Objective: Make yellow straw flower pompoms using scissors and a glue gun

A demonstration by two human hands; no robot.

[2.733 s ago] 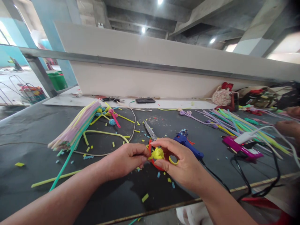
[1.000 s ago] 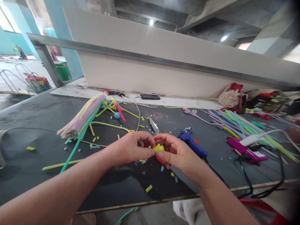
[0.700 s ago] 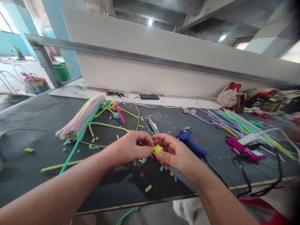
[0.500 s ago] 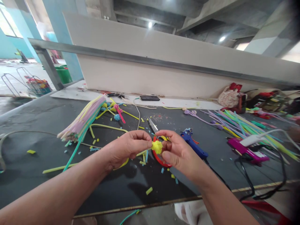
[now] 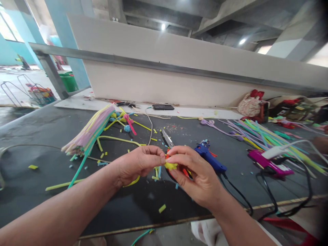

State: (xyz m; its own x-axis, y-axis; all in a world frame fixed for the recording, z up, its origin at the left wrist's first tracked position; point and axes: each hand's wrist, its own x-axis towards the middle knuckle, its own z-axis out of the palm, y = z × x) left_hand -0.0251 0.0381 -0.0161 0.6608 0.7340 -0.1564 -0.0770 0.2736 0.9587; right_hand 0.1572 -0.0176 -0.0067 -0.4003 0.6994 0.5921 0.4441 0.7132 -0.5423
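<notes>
A small yellow fuzzy piece [image 5: 171,166] is held between both hands above the dark table. My left hand [image 5: 143,163] pinches its left side between thumb and fingertips. From the right, the thumb and fingers of my right hand [image 5: 191,169] close round the piece and partly cover it. Scissors [image 5: 167,138] lie just beyond and beneath the hands, blades pointing away, their red handles mostly hidden. Right of them rests a blue glue gun [image 5: 211,159]. A bundle of pastel fuzzy stems [image 5: 92,131] lies at the left.
Yellow and blue scraps [image 5: 162,208] dot the dark table [image 5: 123,208]. A magenta power strip [image 5: 269,164] with black cables sits at the right, near more colored stems [image 5: 258,136]. A phone [image 5: 163,107] lies at the back by the white panel [image 5: 153,82].
My right hand has closed in round the yellow piece, its fingers now covering more of it. My left hand stays nearly in place.
</notes>
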